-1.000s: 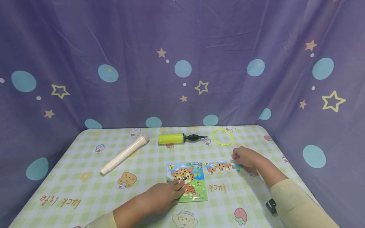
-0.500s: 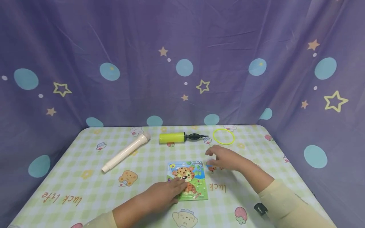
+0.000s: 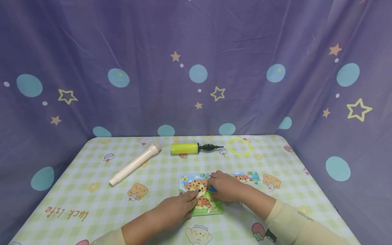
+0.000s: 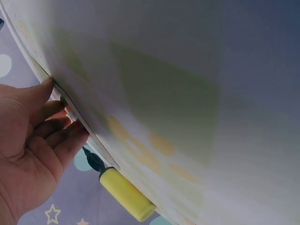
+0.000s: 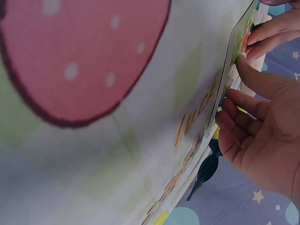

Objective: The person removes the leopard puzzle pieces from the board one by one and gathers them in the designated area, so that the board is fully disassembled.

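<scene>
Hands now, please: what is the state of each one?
Left hand: open, fingers resting on the leopard puzzle board.
Right hand: on the board; grip cannot be told.

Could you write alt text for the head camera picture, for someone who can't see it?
Two hands, left hand and right hand, rest on a leopard puzzle board on a checked table. Behind lie a cream tube, yellow pump and yellow ring.

Green-checked tablecloth (image 3: 92, 170), yellow pump (image 3: 184, 148) — purple starry curtain (image 3: 196, 68)
</scene>
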Demonstrator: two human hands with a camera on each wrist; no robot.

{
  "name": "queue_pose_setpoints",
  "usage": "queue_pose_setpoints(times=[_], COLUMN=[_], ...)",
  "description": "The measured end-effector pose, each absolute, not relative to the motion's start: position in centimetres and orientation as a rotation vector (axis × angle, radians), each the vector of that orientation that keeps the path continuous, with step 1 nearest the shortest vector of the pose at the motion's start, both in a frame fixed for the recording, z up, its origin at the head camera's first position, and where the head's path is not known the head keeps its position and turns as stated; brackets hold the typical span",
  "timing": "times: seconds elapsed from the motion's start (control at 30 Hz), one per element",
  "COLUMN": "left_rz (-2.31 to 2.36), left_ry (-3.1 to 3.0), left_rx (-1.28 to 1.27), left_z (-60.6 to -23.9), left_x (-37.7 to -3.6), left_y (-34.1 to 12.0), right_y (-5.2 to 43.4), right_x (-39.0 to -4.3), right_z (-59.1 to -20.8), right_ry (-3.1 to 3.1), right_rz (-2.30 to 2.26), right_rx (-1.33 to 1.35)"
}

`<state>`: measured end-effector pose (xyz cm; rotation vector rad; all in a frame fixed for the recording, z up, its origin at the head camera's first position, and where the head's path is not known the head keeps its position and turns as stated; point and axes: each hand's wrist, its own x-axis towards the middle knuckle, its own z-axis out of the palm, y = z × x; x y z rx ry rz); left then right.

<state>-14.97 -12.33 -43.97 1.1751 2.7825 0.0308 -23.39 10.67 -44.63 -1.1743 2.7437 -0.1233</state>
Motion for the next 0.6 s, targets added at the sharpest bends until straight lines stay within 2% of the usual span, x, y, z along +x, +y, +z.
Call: queue_pose_setpoints(times=[0.6], left_rz=[-0.113], left_ry=[2.687], left_rx=[1.223], left_z=[-43.58], left_x=[-15.88], left_y=[-12.28], right_y=[10.63], right_x=[-23.13], right_z=[-44.84], right_ry=[2.74], right_rz=[-0.234], right_rx=[-1.129])
